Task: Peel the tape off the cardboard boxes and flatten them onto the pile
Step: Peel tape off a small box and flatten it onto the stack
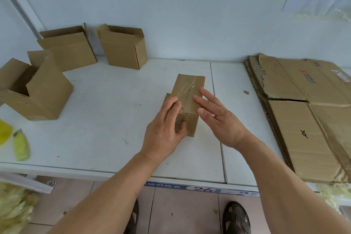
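Left hand (163, 129) gripped the taped box (187, 100) mid-table while the right hand (218, 116) hovered flat-fingered over its tape (187, 89), which might shred if picked carelessly.

A single head-worn camera looks forward and steeply down from above the near edge of the white worktop (106, 112), facing the pale far wall (190, 9). It sits close: both forearms enter from the bottom of the frame and the hands meet near the centre. The wide lens bends straight edges toward the borders. The view takes in the worktop from its left end to the right side, the wall behind it, and, along the bottom, the tiled floor (182, 213) and the person's sandalled feet.
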Demonstrator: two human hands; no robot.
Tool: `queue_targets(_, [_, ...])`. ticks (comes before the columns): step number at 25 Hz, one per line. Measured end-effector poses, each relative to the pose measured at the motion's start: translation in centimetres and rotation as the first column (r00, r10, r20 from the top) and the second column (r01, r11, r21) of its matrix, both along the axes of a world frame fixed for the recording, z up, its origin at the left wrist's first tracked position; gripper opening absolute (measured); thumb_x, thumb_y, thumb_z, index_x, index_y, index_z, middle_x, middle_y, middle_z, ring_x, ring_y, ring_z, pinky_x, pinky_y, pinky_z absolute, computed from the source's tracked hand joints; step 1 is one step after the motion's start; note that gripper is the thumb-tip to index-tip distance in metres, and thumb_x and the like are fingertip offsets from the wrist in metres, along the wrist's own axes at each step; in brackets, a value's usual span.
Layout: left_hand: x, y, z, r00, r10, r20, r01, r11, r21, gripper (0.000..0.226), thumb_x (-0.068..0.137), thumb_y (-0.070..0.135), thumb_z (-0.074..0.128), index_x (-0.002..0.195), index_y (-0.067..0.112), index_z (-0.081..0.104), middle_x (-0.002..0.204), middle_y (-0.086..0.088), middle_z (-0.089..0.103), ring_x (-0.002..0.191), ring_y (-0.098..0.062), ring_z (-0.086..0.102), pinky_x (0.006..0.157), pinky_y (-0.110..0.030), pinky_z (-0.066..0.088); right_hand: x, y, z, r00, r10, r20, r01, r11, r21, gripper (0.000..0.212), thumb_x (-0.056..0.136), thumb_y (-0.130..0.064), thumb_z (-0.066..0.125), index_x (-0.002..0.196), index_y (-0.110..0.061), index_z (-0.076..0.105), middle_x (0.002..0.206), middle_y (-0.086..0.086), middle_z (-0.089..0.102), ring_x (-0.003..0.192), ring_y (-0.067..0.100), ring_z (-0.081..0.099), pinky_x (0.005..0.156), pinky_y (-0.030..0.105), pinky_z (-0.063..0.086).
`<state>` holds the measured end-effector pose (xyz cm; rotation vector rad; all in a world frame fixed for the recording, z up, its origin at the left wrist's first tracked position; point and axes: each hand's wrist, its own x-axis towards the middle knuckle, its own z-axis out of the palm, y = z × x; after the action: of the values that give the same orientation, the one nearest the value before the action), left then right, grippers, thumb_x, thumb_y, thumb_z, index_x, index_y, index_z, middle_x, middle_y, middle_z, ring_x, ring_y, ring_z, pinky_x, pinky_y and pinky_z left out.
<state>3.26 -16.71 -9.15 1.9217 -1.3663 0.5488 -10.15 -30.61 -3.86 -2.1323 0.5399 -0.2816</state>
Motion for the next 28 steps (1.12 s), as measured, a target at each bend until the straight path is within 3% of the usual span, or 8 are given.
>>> queue_targets(5, [0.1,0.2,0.1,1.0,0.011,-0.008,-0.011,1.0,0.026,0.047,0.085,0.022,0.054,0.126,0.001,0.054,0.137,-0.009,0.05,0.106,-0.019,0.061,0.068,-0.022,0.054,0.0,0.0,0.1,1.0,0.003,-0.001,-0.003,1.0,-0.004,0.042,0.099,-0.05,0.042,0.141,-0.047,0.042,0.151,-0.042,0.016,0.112,-0.037,0.028,0.11,0.02,0.029])
queue_targets(9, [0.7,0.7,0.2,0.999,-0.04,0.019,0.038,0.994,0.103,0.064,0.083,0.038,0.068,0.134,0.007,0.045,0.142,-0.006,0.044,0.117,-0.021,0.057,0.076,-0.025,0.055,0.0,-0.1,0.1,1.0,0.011,0.002,-0.011,1.0,0.007,0.046,0.096,-0.054,0.041,0.141,-0.046,0.043,0.151,-0.042,0.016,0.114,-0.036,0.028,0.112,0.023,0.03])
queue_targets(12, [1.2,0.8,0.7,0.996,-0.039,0.081,0.029,0.993,0.117,0.062,0.082,0.044,0.069,0.128,0.008,0.051,0.136,-0.006,0.051,0.112,-0.02,0.059,0.077,-0.026,0.054,0.0,0.0,0.3,1.0,0.015,0.007,-0.015,1.0,0.0,0.053,0.09,-0.062,0.039,0.14,-0.048,0.042,0.15,-0.044,0.015,0.115,-0.033,0.032,0.113,0.027,0.033])
queue_targets(19, [2.2,0.6,0.8,0.993,-0.092,0.072,0.093,0.996,-0.011,0.045,0.091,0.042,0.057,0.119,0.008,0.065,0.127,-0.004,0.061,0.104,-0.018,0.065,0.077,-0.029,0.057,0.2,0.0,0.1,0.999,0.035,0.011,-0.034,0.997,-0.065,0.071,0.077,-0.063,0.058,0.144,-0.048,0.037,0.147,-0.049,0.01,0.126,-0.002,0.046,0.101,0.021,0.044])
queue_targets(21, [2.4,0.6,1.2,0.993,-0.092,0.078,0.097,0.994,-0.058,0.041,0.093,0.041,0.056,0.115,0.008,0.068,0.122,-0.003,0.065,0.099,-0.019,0.067,0.076,-0.032,0.059,0.2,-0.2,-0.2,0.999,0.03,0.017,-0.029,0.999,-0.046,0.065,0.081,-0.058,0.059,0.142,-0.049,0.039,0.148,-0.048,0.013,0.123,-0.001,0.049,0.1,0.02,0.044])
queue_targets(25, [1.8,1.0,2.5,0.992,-0.119,0.043,0.124,0.98,-0.155,0.029,0.1,0.029,0.05,0.111,0.011,0.07,0.1,0.001,0.071,0.083,-0.018,0.064,0.064,-0.036,0.056,-0.2,-0.7,-0.4,0.989,-0.037,0.14,0.025,0.996,0.085,0.038,0.095,-0.025,0.061,0.127,-0.046,0.055,0.149,-0.034,0.031,0.113,-0.008,0.057,0.098,0.02,0.046])
queue_targets(27, [1.6,0.9,3.3,0.989,-0.135,-0.054,0.127,0.983,-0.136,0.027,0.098,0.025,0.05,0.115,0.013,0.069,0.094,0.004,0.07,0.088,-0.015,0.055,0.069,-0.038,0.053,-0.3,-0.5,-0.2,0.984,-0.073,0.164,0.071,0.997,0.018,0.036,0.097,-0.017,0.06,0.119,-0.046,0.059,0.145,-0.023,0.042,0.108,-0.004,0.061,0.097,0.019,0.047])
queue_targets(28, [1.7,0.7,3.5,0.985,-0.127,-0.119,0.113,0.987,-0.115,0.029,0.097,0.027,0.052,0.118,0.015,0.066,0.101,0.003,0.068,0.098,-0.015,0.05,0.079,-0.041,0.052,-0.2,-0.4,-0.2,0.98,-0.09,0.177,0.098,0.995,-0.037,0.038,0.096,-0.015,0.06,0.115,-0.048,0.059,0.142,-0.021,0.046,0.105,-0.002,0.062,0.095,0.019,0.048])
